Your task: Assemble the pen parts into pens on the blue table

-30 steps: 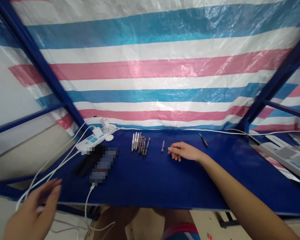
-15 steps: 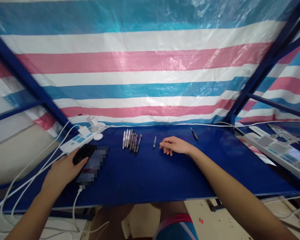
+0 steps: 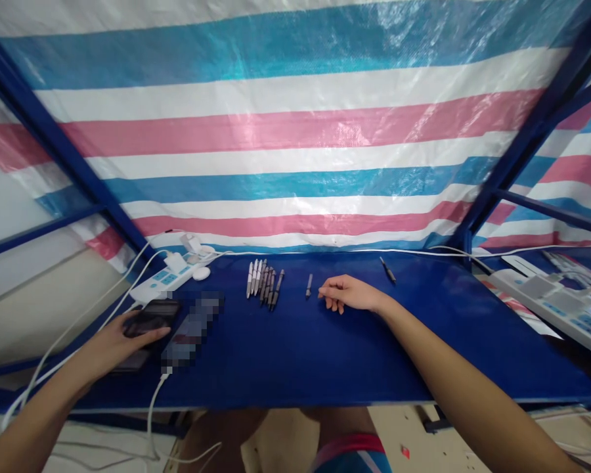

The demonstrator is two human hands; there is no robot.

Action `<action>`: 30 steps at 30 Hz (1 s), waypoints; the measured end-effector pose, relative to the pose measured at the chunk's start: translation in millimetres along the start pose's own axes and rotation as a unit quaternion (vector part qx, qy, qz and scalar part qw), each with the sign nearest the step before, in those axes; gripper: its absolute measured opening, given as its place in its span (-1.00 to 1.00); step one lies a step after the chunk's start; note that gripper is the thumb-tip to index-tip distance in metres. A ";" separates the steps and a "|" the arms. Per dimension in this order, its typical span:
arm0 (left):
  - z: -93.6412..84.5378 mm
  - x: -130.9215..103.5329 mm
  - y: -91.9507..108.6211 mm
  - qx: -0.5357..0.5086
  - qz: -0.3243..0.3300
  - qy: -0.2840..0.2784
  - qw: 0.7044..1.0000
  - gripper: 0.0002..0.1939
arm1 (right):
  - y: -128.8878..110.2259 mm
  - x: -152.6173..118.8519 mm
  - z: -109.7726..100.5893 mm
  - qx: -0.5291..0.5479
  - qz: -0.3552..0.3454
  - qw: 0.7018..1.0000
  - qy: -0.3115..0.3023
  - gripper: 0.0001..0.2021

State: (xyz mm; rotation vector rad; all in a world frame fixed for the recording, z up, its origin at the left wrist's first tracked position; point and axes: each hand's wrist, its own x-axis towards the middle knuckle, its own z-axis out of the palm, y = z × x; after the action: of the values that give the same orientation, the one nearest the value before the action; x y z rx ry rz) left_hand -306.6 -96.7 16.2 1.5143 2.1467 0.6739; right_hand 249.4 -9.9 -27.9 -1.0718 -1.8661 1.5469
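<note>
My left hand (image 3: 111,345) is closed around the edges of a dark, glossy rectangular device (image 3: 152,318) at the left of the desk. Another dark flat object (image 3: 132,362) shows partly beneath that hand. Just to its right lies a phone-like device (image 3: 190,338), blurred by pixelation, with a white cable plugged into its near end. My right hand (image 3: 347,293) rests on the desk, fingers loosely curled and nothing visible in them. Beside its fingertips lies a short grey pen part (image 3: 308,286). Left of that, several white and dark pens (image 3: 264,284) lie in a row.
A dark slim pen-like piece (image 3: 387,270) lies beyond my right wrist on the blue desk (image 3: 295,361). White power strips (image 3: 160,284) with cables stand at left and right. Blue metal posts and a striped plastic sheet (image 3: 295,131) enclose the desk.
My left hand has drawn left, away from the phone-like device, with the dark rectangular device in its grip. My right hand stays beside the pen part. The view has shifted slightly.
</note>
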 end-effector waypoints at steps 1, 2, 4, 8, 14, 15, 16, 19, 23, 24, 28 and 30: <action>-3.3 -10.3 1.0 -0.059 -0.036 -0.020 0.997 0.22 | -0.1 -0.2 0.1 0.000 0.001 1.000 0.000 -0.53; -6.6 -20.3 1.7 -0.114 -0.055 -0.046 0.991 0.22 | -0.2 -0.3 0.2 0.000 0.003 1.000 0.000 -0.53; -12.2 -36.9 0.9 -0.211 -0.063 -0.072 0.973 0.23 | -0.6 -0.6 0.4 0.000 0.007 1.000 -0.001 -0.52; -14.5 -51.4 -6.8 -0.238 -0.063 -0.029 0.969 0.36 | -1.2 -1.2 0.7 -0.006 0.007 1.000 0.001 -0.51; -6.7 -54.2 -6.7 -0.235 -0.034 -0.044 0.970 0.42 | 1.4 -0.7 0.7 -0.004 0.005 1.000 -0.001 -0.51; -6.1 -54.8 -6.0 -0.244 -0.035 -0.046 0.968 0.43 | 1.9 -0.6 0.5 -0.003 0.005 1.000 -0.001 -0.52; -5.8 -55.3 -5.7 -0.254 -0.037 -0.049 0.965 0.44 | 2.3 -0.4 0.3 -0.004 0.004 1.000 -0.001 -0.52; -6.8 -55.1 -8.0 -0.288 -0.054 -0.064 0.954 0.41 | 2.4 -0.4 -0.1 -0.008 0.005 1.000 -0.003 -0.52; -9.3 -51.9 -14.4 -0.353 -0.102 -0.051 0.929 0.32 | 2.2 -0.4 -0.1 -0.010 0.005 1.000 -0.005 -0.52; -9.6 -50.9 -15.7 -0.369 -0.107 -0.046 0.922 0.31 | 2.5 -0.3 -0.1 -0.010 0.004 1.000 -0.004 -0.52; -9.6 -47.4 -20.5 -0.391 -0.099 -0.049 0.914 0.24 | 3.9 0.1 -0.1 -0.006 0.006 1.000 -0.001 -0.53; -9.6 -46.9 -23.1 -0.380 -0.085 -0.059 0.919 0.22 | 4.0 0.1 -0.2 -0.003 0.007 1.000 0.000 -0.52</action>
State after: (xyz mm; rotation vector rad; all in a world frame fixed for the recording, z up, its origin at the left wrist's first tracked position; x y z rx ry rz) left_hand -314.7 -149.1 12.8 0.9043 1.5999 1.1422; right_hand 250.5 -9.5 -31.7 -1.0905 -1.8693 1.5507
